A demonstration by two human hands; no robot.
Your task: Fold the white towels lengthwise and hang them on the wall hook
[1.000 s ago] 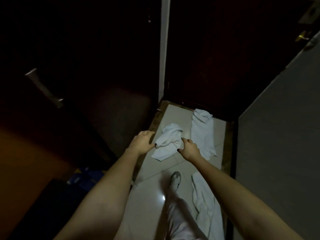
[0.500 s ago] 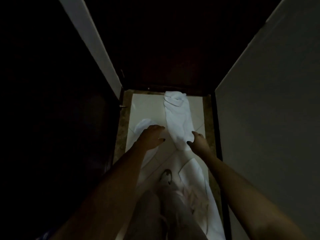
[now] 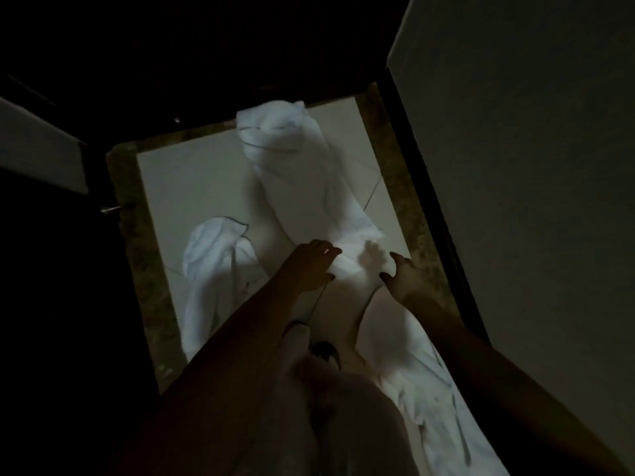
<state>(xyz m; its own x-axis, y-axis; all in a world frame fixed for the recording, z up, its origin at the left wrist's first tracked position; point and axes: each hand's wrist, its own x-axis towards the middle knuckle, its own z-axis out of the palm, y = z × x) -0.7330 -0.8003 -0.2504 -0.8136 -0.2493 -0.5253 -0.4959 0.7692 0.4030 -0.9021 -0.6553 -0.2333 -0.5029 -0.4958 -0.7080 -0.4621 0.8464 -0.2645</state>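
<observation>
Three white towels lie on the pale tiled floor (image 3: pixel 192 187) in dim light. A long towel (image 3: pixel 295 180) stretches away from me in the middle. My left hand (image 3: pixel 311 266) pinches its near end between thumb and fingers. My right hand (image 3: pixel 403 278) is at the near right corner of the same towel, thumb and fingers spread around it. A crumpled towel (image 3: pixel 213 269) lies to the left. The third towel (image 3: pixel 422 379) lies near right along the wall. No wall hook is in view.
A grey wall (image 3: pixel 515 166) runs along the right. A dark door or cabinet fills the far end and the left side. My legs in light trousers (image 3: pixel 330 407) and a foot (image 3: pixel 323 350) stand between the towels. The floor strip is narrow.
I have bent lower and the view has closed in on the floor. Both hands moved from the crumpled towel to the near end of the long middle towel.
</observation>
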